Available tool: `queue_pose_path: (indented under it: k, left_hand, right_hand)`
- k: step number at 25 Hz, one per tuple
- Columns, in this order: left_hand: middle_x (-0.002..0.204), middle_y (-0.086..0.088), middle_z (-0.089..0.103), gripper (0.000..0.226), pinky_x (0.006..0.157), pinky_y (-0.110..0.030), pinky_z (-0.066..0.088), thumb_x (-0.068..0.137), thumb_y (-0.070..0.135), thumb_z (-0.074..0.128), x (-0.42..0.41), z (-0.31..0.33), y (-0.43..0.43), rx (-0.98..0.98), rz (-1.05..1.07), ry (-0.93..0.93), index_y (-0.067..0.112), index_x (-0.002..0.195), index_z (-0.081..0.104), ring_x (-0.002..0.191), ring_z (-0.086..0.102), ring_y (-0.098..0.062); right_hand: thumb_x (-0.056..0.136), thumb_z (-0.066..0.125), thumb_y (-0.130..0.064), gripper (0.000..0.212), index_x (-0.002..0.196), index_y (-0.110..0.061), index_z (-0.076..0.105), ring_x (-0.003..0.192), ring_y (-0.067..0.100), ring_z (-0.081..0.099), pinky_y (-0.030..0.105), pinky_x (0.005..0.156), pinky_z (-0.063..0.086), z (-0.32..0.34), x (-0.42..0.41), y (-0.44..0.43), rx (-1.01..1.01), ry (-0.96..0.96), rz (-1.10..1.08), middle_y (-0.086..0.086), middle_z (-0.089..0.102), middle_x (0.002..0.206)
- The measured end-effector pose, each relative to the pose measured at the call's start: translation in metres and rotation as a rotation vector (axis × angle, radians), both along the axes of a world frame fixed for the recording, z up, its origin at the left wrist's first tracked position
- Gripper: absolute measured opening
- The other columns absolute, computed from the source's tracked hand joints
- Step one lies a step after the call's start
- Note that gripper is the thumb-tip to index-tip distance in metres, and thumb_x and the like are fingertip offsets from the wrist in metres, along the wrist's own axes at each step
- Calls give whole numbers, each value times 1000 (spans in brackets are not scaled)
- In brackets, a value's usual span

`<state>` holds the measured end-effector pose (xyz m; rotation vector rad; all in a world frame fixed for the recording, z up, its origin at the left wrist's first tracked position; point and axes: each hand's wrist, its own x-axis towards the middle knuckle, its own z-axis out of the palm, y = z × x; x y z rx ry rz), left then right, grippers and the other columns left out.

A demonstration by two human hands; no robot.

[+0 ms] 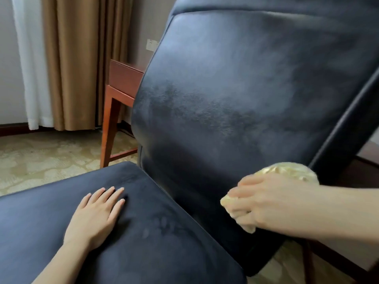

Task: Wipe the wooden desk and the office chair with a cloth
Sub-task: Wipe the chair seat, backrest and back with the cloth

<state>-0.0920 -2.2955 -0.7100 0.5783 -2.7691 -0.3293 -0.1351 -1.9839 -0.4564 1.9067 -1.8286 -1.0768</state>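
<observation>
A black leather office chair fills the view, its backrest (235, 89) tilted away and its seat (153, 222) in front of me. My left hand (96, 216) lies flat on the seat, fingers spread, holding nothing. My right hand (264, 203) presses a crumpled yellow cloth (287, 171) against the lower right part of the backrest. The cloth shows above and below the fingers. A damp streak crosses the middle of the backrest. The wooden desk (123, 78) stands behind the chair, mostly hidden by it.
Tan curtains (71, 58) and a white sheer curtain (30, 58) hang at the back left. Patterned carpet (41, 156) covers the floor. A wall socket (152, 45) sits beside the backrest's left edge. Dark wooden furniture (359, 171) shows at the right.
</observation>
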Motion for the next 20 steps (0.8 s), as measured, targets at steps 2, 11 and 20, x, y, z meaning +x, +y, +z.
queue_pose_path:
  k: [2, 11, 20]
  left_hand:
    - [154, 12, 25, 64, 116, -34, 10, 91, 54, -3, 1, 6, 6, -36, 20, 0, 35, 150, 16, 144, 17, -12]
    - [155, 15, 4, 68, 119, -39, -3, 83, 67, -2, -8, 87, 80, 9, -256, 289, 40, 145, 1, 146, 6, -11]
    - [157, 16, 11, 56, 117, -45, 16, 94, 47, 25, -11, 161, 169, 409, -498, 748, 31, 147, 23, 144, 6, -2]
  right_hand:
    - [85, 33, -16, 28, 76, -33, 54, 80, 4, 48, 16, 78, 32, 24, 4, 17, -93, -33, -60, -16, 55, 90]
    - [71, 46, -3, 32, 97, -21, 55, 101, 27, 53, 40, 89, 42, 142, -32, 55, -849, 241, -208, -6, 56, 113]
    - [96, 31, -16, 40, 120, -19, 63, 117, 20, 56, 33, 96, 44, 6, -2, 24, -904, 170, -251, 1, 57, 131]
